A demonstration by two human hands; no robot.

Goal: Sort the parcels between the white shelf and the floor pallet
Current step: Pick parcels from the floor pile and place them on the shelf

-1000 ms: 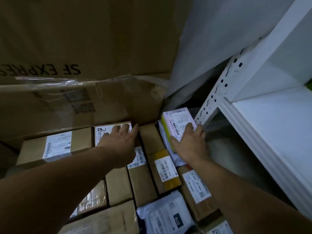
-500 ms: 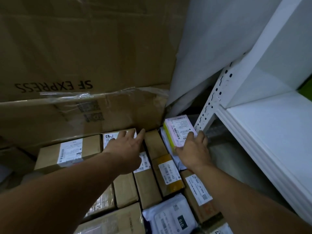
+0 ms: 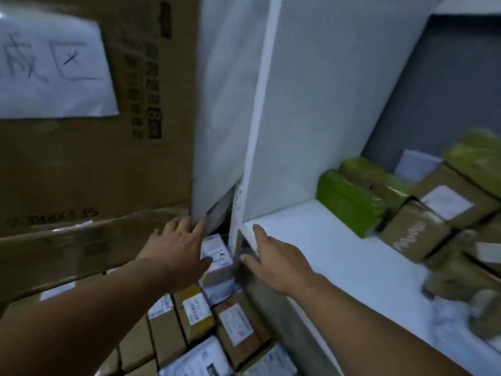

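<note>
Several labelled cardboard parcels (image 3: 235,324) and white mail bags (image 3: 202,358) lie packed together low on the floor pile. A small pink-labelled box (image 3: 217,253) stands at the pile's far end beside the shelf post. My left hand (image 3: 179,251) hovers above the pile with fingers spread, holding nothing, partly covering that box. My right hand (image 3: 273,260) is raised at the front corner of the white shelf (image 3: 339,256), fingers straight and empty. On the shelf at the right sit green-wrapped parcels (image 3: 349,202) and brown boxes (image 3: 414,234).
A tall cardboard carton (image 3: 89,164) with a white handwritten sheet (image 3: 51,69) walls in the left side. A white fabric panel (image 3: 225,104) hangs between the carton and the perforated shelf post (image 3: 235,213). The shelf's left half is bare.
Both hands have lifted off the parcels; the right hand let go of the pink-labelled box and rose to the shelf corner. The view has swung up and right, showing the shelf's parcels.
</note>
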